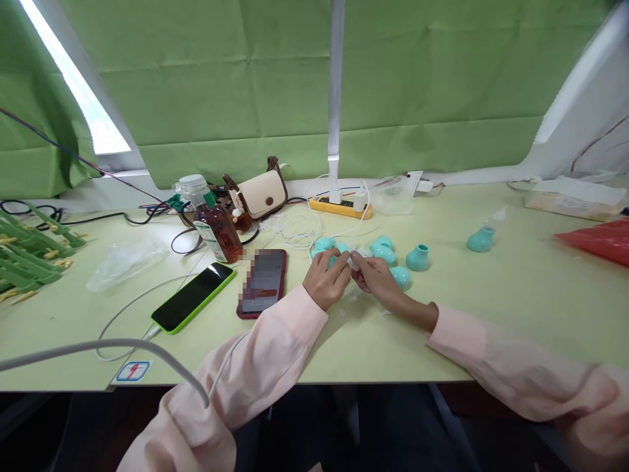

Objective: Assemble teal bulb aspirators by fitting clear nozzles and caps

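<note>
My left hand and my right hand meet over the middle of the table, fingers pinched together. Between their fingertips is a small whitish translucent piece, mostly covered by the fingers. Just behind and beside the hands lie several glossy teal bulbs. One open-necked teal bulb stands upright to the right of my right hand. Farther right, another teal bulb carries a clear pointed tip.
On the left are a green-cased phone, a red-cased phone, a bottle of dark liquid and a cream handbag. A yellow power strip with white cables lies behind. Green parts fill the far left; red plastic lies far right.
</note>
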Motion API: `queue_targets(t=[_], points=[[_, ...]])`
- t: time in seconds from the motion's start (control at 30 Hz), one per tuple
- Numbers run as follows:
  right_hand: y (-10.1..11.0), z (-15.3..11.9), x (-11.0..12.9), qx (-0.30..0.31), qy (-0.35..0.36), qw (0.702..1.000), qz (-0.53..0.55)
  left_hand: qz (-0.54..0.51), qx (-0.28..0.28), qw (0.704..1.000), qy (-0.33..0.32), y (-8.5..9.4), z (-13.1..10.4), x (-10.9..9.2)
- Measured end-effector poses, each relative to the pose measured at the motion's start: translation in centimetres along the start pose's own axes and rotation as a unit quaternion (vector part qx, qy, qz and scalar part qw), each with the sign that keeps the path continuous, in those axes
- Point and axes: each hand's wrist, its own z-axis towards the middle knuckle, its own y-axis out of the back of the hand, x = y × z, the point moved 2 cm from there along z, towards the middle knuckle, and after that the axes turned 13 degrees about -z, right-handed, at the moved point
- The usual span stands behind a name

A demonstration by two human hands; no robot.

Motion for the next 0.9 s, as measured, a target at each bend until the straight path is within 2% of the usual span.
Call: queue_targets(t=[0.3,0.6,0.73,0.9], points=[[0.0,-0.2,0.2,-0.005,-0.014,1.0,0.016,-0.011,0.021,0.998,-0.061,0.5,0.1,-0.4],[-0.2,-0.5,0.5,-0.013,-0.033,0.998,0.042,0.019,0.01,0.994,-0.11,1.0,0.3,-1.9],[-0.2,-0.6,0.5,-0.01,-0.035,0.998,0.043,0.002,0.016,0.996,-0.091,1.2,0.7,-2.0],[0.1,-0.5,0.5,0.017,-0.041,0.999,0.029,-0.04,0.023,0.998,-0.03,1.8,1.2,-1.4]])
